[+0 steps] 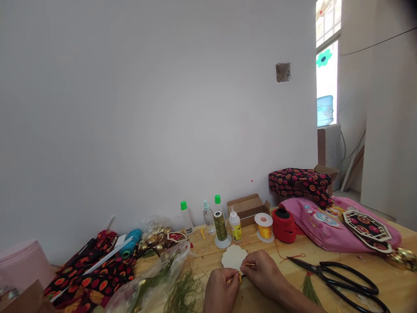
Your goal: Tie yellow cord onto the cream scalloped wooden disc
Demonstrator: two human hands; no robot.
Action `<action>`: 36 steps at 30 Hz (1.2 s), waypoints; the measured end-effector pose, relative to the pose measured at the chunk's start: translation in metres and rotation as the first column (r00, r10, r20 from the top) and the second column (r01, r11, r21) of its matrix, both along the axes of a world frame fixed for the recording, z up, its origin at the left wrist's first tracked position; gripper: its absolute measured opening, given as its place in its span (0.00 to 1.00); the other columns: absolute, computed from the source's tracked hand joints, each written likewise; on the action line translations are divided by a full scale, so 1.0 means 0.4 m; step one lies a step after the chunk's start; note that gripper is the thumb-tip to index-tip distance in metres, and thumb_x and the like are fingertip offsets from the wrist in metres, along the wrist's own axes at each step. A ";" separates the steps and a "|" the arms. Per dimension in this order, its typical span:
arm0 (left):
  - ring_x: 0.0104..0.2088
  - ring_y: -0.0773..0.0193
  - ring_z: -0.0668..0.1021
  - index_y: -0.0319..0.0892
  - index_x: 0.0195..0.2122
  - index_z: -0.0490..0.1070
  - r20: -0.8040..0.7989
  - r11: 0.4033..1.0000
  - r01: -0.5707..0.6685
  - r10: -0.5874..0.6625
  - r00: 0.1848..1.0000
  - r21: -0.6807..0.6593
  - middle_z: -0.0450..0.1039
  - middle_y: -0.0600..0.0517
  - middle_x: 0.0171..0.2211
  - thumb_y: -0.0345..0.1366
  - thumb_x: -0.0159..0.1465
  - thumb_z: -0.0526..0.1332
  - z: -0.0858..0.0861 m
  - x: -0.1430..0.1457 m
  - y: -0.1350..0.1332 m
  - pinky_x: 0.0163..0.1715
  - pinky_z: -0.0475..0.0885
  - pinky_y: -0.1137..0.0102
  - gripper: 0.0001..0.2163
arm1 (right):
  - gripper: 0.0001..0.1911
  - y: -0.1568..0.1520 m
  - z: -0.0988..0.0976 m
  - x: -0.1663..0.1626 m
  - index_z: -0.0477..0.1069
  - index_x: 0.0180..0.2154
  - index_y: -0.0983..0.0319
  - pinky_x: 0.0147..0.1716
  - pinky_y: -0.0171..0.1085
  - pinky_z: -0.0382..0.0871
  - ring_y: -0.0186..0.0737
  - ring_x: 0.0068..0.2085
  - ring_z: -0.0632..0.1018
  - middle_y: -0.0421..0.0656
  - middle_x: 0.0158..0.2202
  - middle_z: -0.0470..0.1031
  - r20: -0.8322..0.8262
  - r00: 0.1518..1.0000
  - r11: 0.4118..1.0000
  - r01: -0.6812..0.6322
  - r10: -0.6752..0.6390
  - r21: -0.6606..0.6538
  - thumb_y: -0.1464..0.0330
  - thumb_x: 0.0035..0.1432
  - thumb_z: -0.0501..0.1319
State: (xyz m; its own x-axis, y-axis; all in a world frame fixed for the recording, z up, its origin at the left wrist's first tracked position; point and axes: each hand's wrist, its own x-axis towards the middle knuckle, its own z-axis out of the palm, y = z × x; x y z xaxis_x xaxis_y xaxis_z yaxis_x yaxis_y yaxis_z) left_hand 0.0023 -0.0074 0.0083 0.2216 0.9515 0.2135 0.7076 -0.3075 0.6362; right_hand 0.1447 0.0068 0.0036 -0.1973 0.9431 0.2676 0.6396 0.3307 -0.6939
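Observation:
My left hand (220,290) and my right hand (265,274) are close together near the front of the wooden table, both pinching a thin yellow cord (250,264). Part of the cord is hidden by my fingers. Just beyond them lies a cream scalloped, flower-shaped piece (233,257), its near right edge covered by my right hand. Left of my left hand is a loose heap of green threads (185,292). Black-handled scissors (339,280) lie to the right of my right forearm, blades pointing left, beside a green tassel (310,290).
Behind my hands stand a green thread spool (220,227), a glue bottle (235,226), a yellow cord spool (264,227) and a red thread cone (283,226). Patterned fabric (97,269) and a plastic bag (153,278) lie left. A pink bag (312,226) sits right.

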 end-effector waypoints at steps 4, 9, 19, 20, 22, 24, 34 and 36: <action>0.21 0.65 0.69 0.39 0.19 0.73 0.014 1.000 -0.002 0.002 1.000 -0.027 0.70 0.53 0.17 0.36 0.54 0.48 0.007 -0.003 0.000 0.21 0.59 0.76 0.16 | 0.12 -0.001 0.000 0.004 0.73 0.24 0.62 0.23 0.27 0.57 0.32 0.25 0.71 0.41 0.23 0.74 -0.002 0.998 0.997 -0.058 0.058 0.041 0.71 0.46 0.51; 0.26 0.62 0.73 0.38 0.23 0.74 0.120 0.997 0.021 -0.011 0.993 -0.080 0.74 0.50 0.22 0.37 0.53 0.49 0.007 -0.007 0.003 0.26 0.63 0.75 0.15 | 0.11 -0.001 0.003 0.007 0.73 0.25 0.61 0.23 0.28 0.58 0.33 0.26 0.71 0.41 0.24 0.74 0.003 0.998 0.997 -0.065 0.065 0.033 0.70 0.46 0.52; 0.30 0.61 0.74 0.39 0.30 0.75 0.248 0.991 0.065 -0.035 0.968 -0.115 0.76 0.49 0.27 0.37 0.52 0.52 -0.005 -0.011 0.015 0.30 0.67 0.73 0.13 | 0.11 -0.011 0.028 0.006 0.73 0.25 0.61 0.24 0.28 0.57 0.33 0.27 0.70 0.41 0.24 0.73 0.039 0.997 0.995 -0.071 0.068 0.071 0.70 0.46 0.52; 0.29 0.61 0.74 0.39 0.30 0.75 0.242 0.992 0.053 -0.024 0.970 -0.114 0.76 0.49 0.26 0.37 0.52 0.52 -0.004 -0.011 0.014 0.30 0.67 0.73 0.13 | 0.11 -0.010 0.026 0.006 0.73 0.25 0.60 0.24 0.28 0.57 0.33 0.27 0.70 0.41 0.24 0.73 0.039 0.997 0.995 -0.067 0.064 0.075 0.69 0.46 0.52; 0.29 0.61 0.74 0.39 0.30 0.75 0.224 0.993 0.038 -0.013 0.974 -0.108 0.76 0.50 0.25 0.37 0.52 0.52 -0.001 -0.008 0.010 0.29 0.66 0.73 0.13 | 0.11 -0.008 0.021 0.006 0.73 0.25 0.60 0.25 0.28 0.57 0.33 0.28 0.70 0.41 0.25 0.73 0.041 0.998 0.997 -0.044 0.041 0.070 0.69 0.47 0.52; 0.28 0.61 0.74 0.39 0.29 0.75 0.196 0.994 0.041 -0.021 0.980 -0.098 0.75 0.50 0.24 0.36 0.53 0.51 0.005 -0.004 0.005 0.28 0.66 0.74 0.13 | 0.11 -0.007 0.017 0.005 0.73 0.25 0.60 0.25 0.28 0.57 0.34 0.28 0.71 0.41 0.25 0.74 0.051 0.999 0.999 -0.005 0.003 0.050 0.69 0.46 0.52; 0.28 0.61 0.74 0.38 0.28 0.75 0.193 0.997 0.038 -0.025 0.981 -0.066 0.75 0.50 0.24 0.36 0.53 0.51 0.005 -0.009 0.001 0.27 0.65 0.74 0.13 | 0.12 -0.017 0.026 -0.002 0.72 0.22 0.60 0.23 0.29 0.54 0.32 0.26 0.70 0.40 0.22 0.72 0.157 0.986 0.990 0.031 -0.052 0.137 0.70 0.47 0.51; 0.27 0.61 0.74 0.38 0.28 0.75 0.217 0.996 0.026 -0.006 0.976 -0.087 0.75 0.50 0.23 0.36 0.53 0.51 0.001 -0.011 0.002 0.25 0.65 0.74 0.13 | 0.11 -0.013 0.020 0.001 0.73 0.22 0.60 0.23 0.29 0.55 0.33 0.26 0.70 0.40 0.22 0.73 0.116 0.991 0.992 0.047 -0.061 0.117 0.70 0.46 0.52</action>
